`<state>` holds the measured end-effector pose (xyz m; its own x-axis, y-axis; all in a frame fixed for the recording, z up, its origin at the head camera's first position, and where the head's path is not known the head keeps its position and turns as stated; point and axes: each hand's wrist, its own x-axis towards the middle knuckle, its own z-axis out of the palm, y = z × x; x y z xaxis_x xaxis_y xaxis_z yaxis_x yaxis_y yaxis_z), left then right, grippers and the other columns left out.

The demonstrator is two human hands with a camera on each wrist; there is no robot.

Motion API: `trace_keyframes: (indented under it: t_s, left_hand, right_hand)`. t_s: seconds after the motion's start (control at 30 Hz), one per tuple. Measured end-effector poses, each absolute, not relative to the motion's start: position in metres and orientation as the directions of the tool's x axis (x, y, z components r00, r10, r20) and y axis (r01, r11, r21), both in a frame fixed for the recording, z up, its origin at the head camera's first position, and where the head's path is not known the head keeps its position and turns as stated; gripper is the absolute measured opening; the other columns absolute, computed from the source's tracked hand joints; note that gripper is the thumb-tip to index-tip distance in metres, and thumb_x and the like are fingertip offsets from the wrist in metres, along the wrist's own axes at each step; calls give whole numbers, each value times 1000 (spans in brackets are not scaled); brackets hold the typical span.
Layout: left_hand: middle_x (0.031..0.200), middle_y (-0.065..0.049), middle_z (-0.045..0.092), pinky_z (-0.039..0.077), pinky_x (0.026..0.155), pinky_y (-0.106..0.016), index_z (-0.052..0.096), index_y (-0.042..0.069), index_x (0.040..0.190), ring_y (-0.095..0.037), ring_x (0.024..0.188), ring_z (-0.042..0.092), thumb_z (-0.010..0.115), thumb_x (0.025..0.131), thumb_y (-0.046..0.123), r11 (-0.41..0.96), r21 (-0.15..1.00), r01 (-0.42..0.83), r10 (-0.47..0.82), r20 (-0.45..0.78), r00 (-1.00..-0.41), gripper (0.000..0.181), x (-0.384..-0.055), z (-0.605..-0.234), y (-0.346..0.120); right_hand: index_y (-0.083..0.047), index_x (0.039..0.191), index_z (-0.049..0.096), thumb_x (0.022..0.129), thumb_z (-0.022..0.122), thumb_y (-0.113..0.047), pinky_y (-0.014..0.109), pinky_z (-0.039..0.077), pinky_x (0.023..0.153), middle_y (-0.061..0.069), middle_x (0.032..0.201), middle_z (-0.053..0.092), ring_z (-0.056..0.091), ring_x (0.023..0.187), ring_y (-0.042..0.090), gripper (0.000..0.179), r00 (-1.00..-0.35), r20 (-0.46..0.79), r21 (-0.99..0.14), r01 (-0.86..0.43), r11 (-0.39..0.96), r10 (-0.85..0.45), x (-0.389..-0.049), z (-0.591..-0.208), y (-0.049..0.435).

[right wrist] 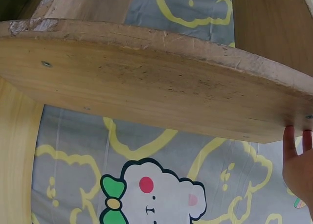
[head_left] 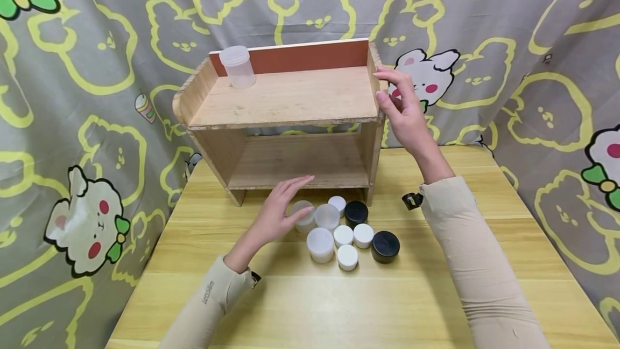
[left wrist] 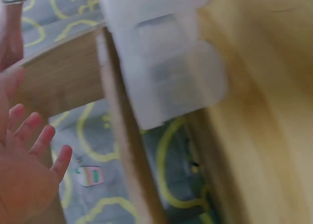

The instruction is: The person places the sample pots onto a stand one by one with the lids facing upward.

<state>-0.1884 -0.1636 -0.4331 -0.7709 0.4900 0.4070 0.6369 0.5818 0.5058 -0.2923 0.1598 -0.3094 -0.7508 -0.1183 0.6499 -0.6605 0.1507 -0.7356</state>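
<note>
A two-tier wooden shelf (head_left: pixel 295 98) stands at the back of the table. My right hand (head_left: pixel 404 106) touches the outside of its right side panel (right wrist: pixel 161 82); in the right wrist view, straight fingertips rest against that panel. My left hand (head_left: pixel 276 214) hovers low in front of the shelf with its fingers extended, holding nothing. Just beside it stand frosted translucent jars (head_left: pixel 320 245), partly hidden by the fingers; they look blurred in the left wrist view. Several small white jars (head_left: pixel 347 257) and two black-lidded jars (head_left: pixel 385 246) are grouped to the right. Another frosted jar (head_left: pixel 237 67) sits on the shelf's top left.
The light wooden table (head_left: pixel 290 306) carries the shelf and the jars. A grey patterned curtain (head_left: pixel 106 139) hangs behind and along both sides. The shelf's lower board (head_left: pixel 300 160) lies between its two side panels, and a reddish back strip (head_left: pixel 310 58) edges the top.
</note>
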Motion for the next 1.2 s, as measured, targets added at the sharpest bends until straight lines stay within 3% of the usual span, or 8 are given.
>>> trace_keyframes:
  t_s: [0.4,0.5,0.67,0.83,1.2]
  left_hand:
    - [160,0,45,38,117,-60,39,29,160,-28,147,43,78,93,36,568,687,454,476,176,-862,77,-194,-470,-184]
    - [158,-4,46,38,117,-59,39,27,160,-31,146,44,81,92,34,552,729,405,466,133,-875,80,-195,-478,-189]
    - [158,-7,45,38,118,-55,39,21,160,-31,146,44,84,88,30,523,771,364,468,98,-878,85,-200,-490,-192]
    - [158,-6,45,40,117,-53,40,23,159,-30,145,45,88,84,26,502,797,337,462,82,-883,90,-203,-498,-193]
    - [155,-13,50,44,111,-59,37,10,159,-38,133,55,87,86,23,476,837,270,451,31,-892,89,-206,-511,-193]
  right_hand:
    - [-5,144,51,104,56,-11,50,35,121,3,159,39,35,149,16,40,-749,651,-734,-662,150,-120,-294,-310,159]
    - [-5,144,52,104,57,-11,49,36,120,3,159,40,36,148,16,40,-746,655,-731,-666,149,-121,-293,-310,159]
    - [-7,143,54,104,57,-12,48,38,118,-1,156,43,37,147,14,39,-734,669,-719,-679,144,-119,-292,-310,159]
    - [-8,143,54,105,56,-13,47,38,118,-2,156,43,37,147,14,39,-730,673,-715,-684,146,-120,-292,-310,159]
    - [-7,144,53,105,56,-12,44,38,117,0,157,42,36,148,15,40,-741,662,-728,-672,138,-113,-292,-310,158]
